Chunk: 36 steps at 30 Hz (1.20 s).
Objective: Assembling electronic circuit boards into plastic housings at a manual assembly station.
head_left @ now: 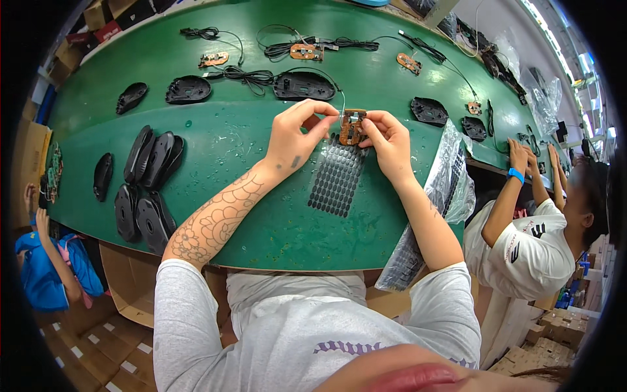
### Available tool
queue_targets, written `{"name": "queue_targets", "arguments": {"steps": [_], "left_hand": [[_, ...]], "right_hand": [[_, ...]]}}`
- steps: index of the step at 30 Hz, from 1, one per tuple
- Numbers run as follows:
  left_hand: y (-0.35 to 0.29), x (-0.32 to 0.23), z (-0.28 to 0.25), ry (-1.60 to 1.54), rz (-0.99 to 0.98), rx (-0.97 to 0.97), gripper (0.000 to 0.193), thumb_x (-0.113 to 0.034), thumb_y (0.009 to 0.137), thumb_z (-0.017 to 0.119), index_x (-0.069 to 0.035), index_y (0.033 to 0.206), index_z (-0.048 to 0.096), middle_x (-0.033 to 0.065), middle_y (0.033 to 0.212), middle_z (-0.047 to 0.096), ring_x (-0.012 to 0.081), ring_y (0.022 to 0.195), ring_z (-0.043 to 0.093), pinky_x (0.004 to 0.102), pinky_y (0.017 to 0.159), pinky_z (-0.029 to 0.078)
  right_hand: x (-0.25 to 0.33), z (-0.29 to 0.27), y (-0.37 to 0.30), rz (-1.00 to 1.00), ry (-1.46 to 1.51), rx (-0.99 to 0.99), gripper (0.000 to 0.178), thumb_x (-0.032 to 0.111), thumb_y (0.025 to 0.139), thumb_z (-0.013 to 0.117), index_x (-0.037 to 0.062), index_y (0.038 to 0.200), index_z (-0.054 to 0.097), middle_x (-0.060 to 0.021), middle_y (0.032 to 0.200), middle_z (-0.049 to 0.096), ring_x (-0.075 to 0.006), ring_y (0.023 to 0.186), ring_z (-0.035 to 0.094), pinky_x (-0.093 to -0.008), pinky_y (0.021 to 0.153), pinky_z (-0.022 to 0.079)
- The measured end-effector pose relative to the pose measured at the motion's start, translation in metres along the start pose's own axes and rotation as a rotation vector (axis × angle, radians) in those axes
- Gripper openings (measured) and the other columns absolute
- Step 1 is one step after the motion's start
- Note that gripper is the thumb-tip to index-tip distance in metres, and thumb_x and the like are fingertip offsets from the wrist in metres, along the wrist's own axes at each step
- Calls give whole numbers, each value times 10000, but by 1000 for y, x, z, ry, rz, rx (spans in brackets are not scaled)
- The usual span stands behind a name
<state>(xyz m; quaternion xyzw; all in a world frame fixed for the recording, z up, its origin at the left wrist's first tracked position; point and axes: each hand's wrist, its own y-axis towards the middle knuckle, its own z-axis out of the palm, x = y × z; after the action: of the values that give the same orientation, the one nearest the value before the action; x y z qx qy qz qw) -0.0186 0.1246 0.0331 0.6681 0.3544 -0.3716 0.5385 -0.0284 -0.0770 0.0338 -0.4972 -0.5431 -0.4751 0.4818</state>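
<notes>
Head view: right grip [390,142] pinched on circuit board [352,129].

Looks like an electronics assembly workshop, judging by small orange-brown circuit boards [353,134], black plastic mouse shells [187,90], a long glossy green workbench [225,140], a white-shirted co-worker [532,251] and brown cardboard cartons [565,326].

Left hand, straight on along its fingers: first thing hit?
Likely the brown circuit board, just right of the left hand's fingertips. The thin pale cable runs down close by them; depth there is unclear, so it might be brushed first.
</notes>
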Motion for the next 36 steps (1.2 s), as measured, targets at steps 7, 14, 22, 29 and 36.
{"name": "queue_targets", "arguments": {"steps": [7,14,22,29,36], "left_hand": [[5,9,-1,197,278,50,206,53,769,686,-50,942,641,17,907,666,106,595,565,223,528,439],[10,10,-8,217,365,33,234,61,765,676,-67,957,638,5,906,668,105,590,547,222,515,431],[13,10,-10,207,306,76,270,53,791,671,-76,1023,617,18,886,669,90,582,574,208,496,434],[5,-3,-10,-213,-235,108,322,40,817,663,-61,1108,572,52,877,685,77,538,581,193,477,453],[3,-3,-4,-199,-259,21,292,37,813,662,-42,1077,566,64,873,698,70,532,575,193,476,462]], "right_hand": [[0,2,-4,-78,-84,43,167,53,936,585,-20,1079,627,-66,911,670,-89,742,592,-198,653,512],[0,5,-6,-100,-111,93,152,45,934,586,-16,1065,631,-52,884,655,-84,724,575,-201,656,503],[7,7,-10,-177,-164,180,147,41,918,601,-18,1048,636,-59,879,675,-91,711,603,-202,633,508],[5,0,-1,-59,41,26,159,51,926,597,-32,1059,623,-91,914,687,-109,734,628,-214,630,532],[2,2,-2,-31,27,3,167,67,941,593,-31,1074,616,-97,925,683,-115,740,620,-222,629,538]]}}
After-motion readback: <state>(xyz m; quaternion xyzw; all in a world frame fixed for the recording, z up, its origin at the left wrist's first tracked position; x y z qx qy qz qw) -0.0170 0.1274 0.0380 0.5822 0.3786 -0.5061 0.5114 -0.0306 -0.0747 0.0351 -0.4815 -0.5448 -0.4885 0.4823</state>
